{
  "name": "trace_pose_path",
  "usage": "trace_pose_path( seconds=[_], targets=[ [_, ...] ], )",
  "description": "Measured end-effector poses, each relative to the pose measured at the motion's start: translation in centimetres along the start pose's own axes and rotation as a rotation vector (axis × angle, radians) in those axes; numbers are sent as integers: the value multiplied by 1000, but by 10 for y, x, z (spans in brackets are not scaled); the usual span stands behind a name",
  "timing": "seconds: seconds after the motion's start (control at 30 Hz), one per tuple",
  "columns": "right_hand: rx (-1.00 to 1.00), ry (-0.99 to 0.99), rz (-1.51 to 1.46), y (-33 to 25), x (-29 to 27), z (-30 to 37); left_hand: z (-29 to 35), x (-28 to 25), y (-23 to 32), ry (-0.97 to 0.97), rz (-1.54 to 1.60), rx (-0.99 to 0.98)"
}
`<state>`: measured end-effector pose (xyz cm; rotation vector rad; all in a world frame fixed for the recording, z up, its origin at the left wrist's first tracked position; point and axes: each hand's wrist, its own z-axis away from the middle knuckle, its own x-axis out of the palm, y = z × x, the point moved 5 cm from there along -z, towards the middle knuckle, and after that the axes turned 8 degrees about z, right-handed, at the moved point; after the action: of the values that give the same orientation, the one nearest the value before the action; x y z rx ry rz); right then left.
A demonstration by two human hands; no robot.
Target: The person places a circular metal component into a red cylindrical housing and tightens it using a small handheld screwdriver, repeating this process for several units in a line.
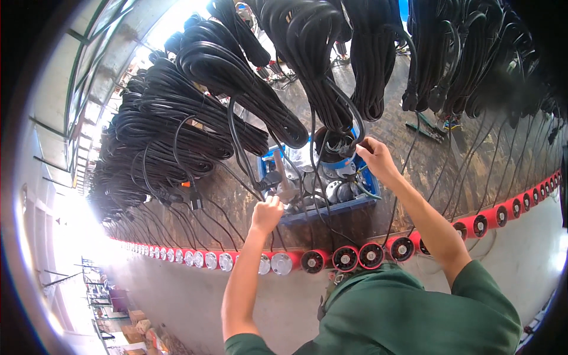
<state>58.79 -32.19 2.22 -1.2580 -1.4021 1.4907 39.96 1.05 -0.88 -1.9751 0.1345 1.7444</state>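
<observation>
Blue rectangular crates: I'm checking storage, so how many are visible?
1: the blue rectangular crate sits on the brown wooden bench, between the bare left hand and bare right hand. Others may hide behind the looped black cable bundles.

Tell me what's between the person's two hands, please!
In the head view, a blue crate of silver metal parts, with black cables crossing in front.

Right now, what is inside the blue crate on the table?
The blue crate holds grey rounded parts and a blue-sided container with wiry pieces inside. The bottom is covered; black cables hide some contents.
</observation>
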Motion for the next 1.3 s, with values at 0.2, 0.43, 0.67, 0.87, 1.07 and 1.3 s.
trace_pose_path(
  seconds=[0.2,0.43,0.67,0.87,1.07,1.3],
  targets=[
    [272,-52,-212,28,-2,51,23,-31,70,150,213,-126],
    [266,-144,-164,23,13,83,21,-27,69,206,588,-490],
    [257,-120,8,13,-6,97,21,-40,62,165,729,-494],
    [-171,-177,503,-54,-5,105,40,-86,61,726,1245,-705],
    [118,-642,-244,-102,40,121,16,-128,121,927,2841,-433],
    [-461,-458,207,-130,86,121,10,-147,144,850,2743,-574]
  ],
)
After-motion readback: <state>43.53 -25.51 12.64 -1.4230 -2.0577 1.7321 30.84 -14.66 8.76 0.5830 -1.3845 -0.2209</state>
